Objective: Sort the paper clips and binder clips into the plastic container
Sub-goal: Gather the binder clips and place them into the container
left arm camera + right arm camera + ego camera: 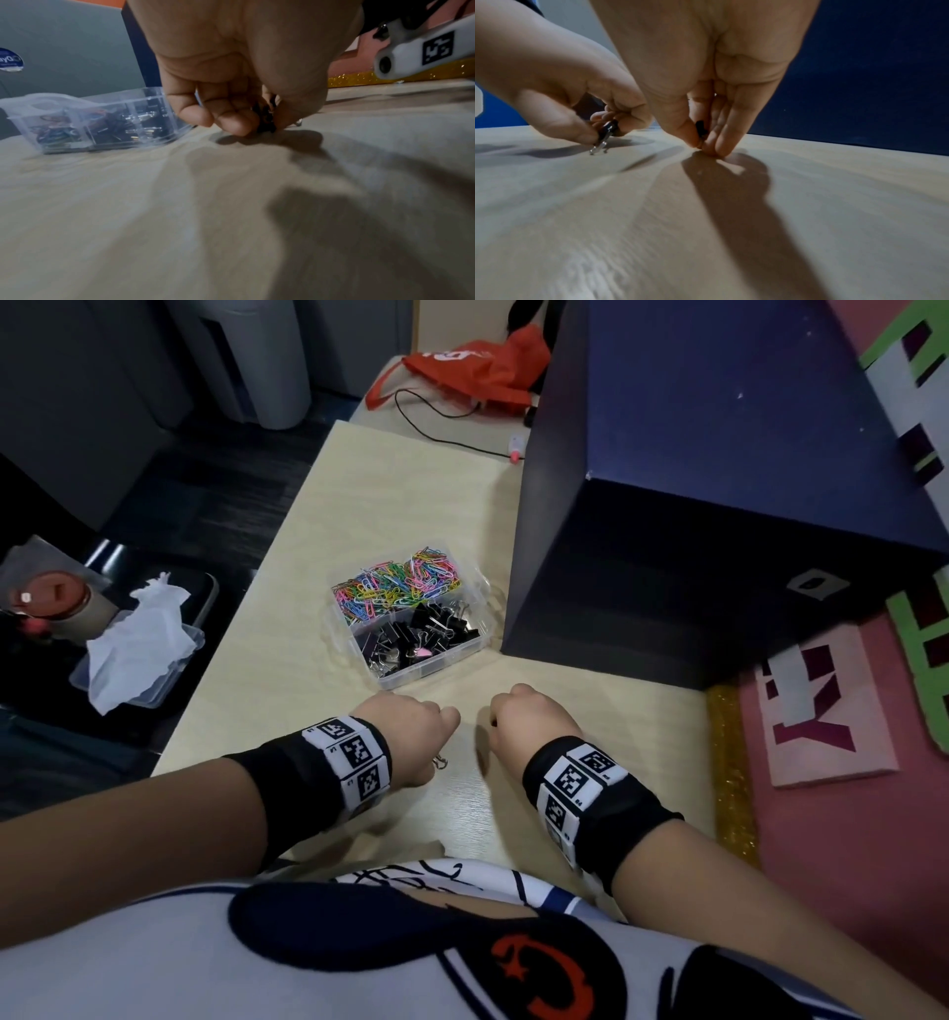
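A clear plastic container (477,613) stands on the pale wooden table (287,660), ahead of both hands. Its far compartment holds colourful paper clips (395,585); its near one holds black binder clips (418,634). My left hand (416,731) is curled low over the table and pinches a black binder clip (608,130) whose wire handles (440,761) touch the tabletop. My right hand (529,716), just to its right, pinches another small black binder clip (700,126) between thumb and fingertips (716,146) against the table. In the left wrist view the container (102,119) lies left of my fingers (231,121).
A large dark blue box (719,505) stands right of the container. An orange bag (477,367) and a black cable (441,428) lie at the table's far end. Left of the table sits a clear lid with tissue (138,649). A gold glitter strip (729,762) edges the table's right side.
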